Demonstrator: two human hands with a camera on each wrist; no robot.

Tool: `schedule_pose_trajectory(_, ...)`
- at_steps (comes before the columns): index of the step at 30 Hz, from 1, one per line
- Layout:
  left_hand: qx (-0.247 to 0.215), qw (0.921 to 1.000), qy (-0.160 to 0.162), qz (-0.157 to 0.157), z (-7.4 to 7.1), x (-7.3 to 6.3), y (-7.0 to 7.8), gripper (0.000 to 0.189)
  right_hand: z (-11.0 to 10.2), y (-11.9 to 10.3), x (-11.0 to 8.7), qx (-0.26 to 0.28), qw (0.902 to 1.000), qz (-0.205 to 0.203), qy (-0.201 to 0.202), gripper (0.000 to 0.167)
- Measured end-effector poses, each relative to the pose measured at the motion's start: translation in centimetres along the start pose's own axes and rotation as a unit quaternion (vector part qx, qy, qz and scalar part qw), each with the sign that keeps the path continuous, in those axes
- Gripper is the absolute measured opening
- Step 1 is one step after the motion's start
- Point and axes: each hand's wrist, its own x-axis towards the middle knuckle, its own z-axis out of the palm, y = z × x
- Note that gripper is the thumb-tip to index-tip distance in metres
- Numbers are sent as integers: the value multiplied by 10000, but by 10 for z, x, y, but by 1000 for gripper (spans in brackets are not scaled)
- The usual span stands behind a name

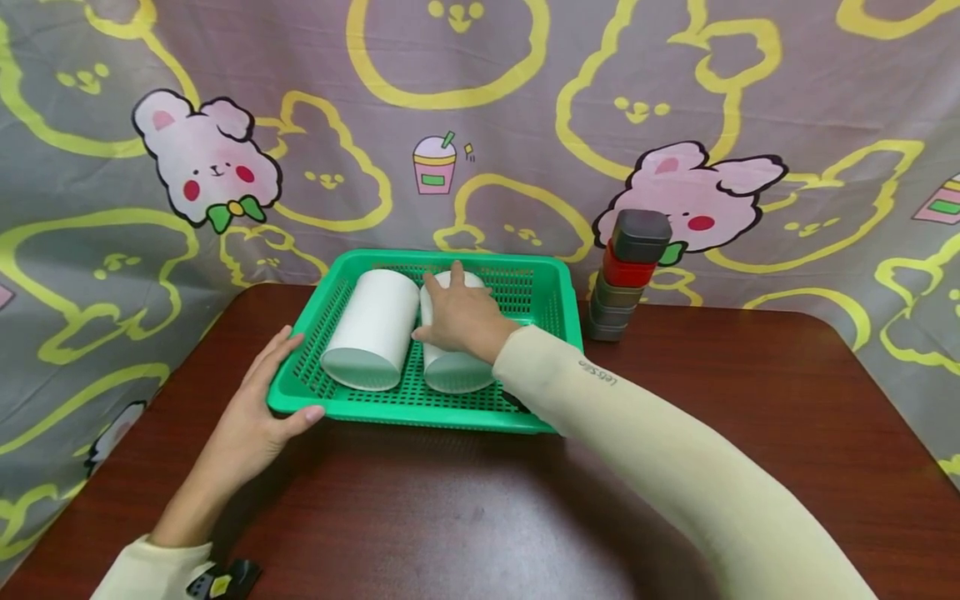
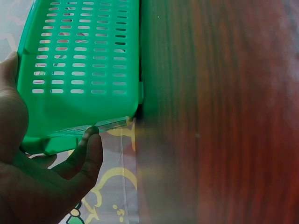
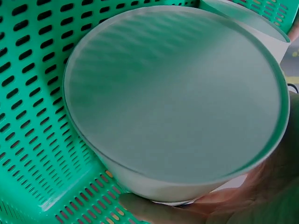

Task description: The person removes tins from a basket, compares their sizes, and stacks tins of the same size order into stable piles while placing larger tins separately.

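Note:
A green plastic basket (image 1: 450, 412) with slotted walls stands on the table. Two white cylindrical canisters lie on their sides in it, pale flat ends toward me: a left canister (image 1: 375, 317) and a right canister (image 3: 177, 98). My left hand (image 1: 258, 417) grips the basket's near left corner, thumb at the front rim and fingers along the left side. From the left wrist view, that hand (image 2: 46, 177) is seen around the basket corner (image 2: 84, 107). My right hand (image 1: 461, 317) holds the right canister from above, fingers spread over its curved side and partly hiding it.
Right of the basket stands a stack of small rounded boxes (image 1: 630, 267), dark grey, red and olive. The brown wooden table (image 1: 465, 517) extends in front and to the right. A patterned cloth (image 1: 510, 125) with cartoon rabbits hangs behind and around it.

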Motion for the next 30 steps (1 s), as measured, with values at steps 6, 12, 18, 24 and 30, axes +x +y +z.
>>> schedule_pose_trajectory(6, -4, 10000, -10, -24, -1, 0, 0, 99, 1, -2, 1, -170, 9998, 18, -68, 94)
schedule_pose_trajectory(12, 4, 10000, -3, -28, -1, 0, -1, 100, 1, -2, 3, -137, 9998, 85, -111, 97)
schedule_pose_trajectory(18, -16, 10000, -29, -57, -1, 0, -1, 100, 0, -1, 2, -71, 9998, 92, -160, 103)
schedule_pose_trajectory(24, -27, 10000, -44, -55, 0, 0, -1, 100, -2, 0, 0, 99, 9999, 47, -82, 109)
schedule_pose_trajectory(30, -11, 10000, -31, -57, 1, 0, -1, 100, -3, 1, -2, 220, 9998, -14, -9, 109)
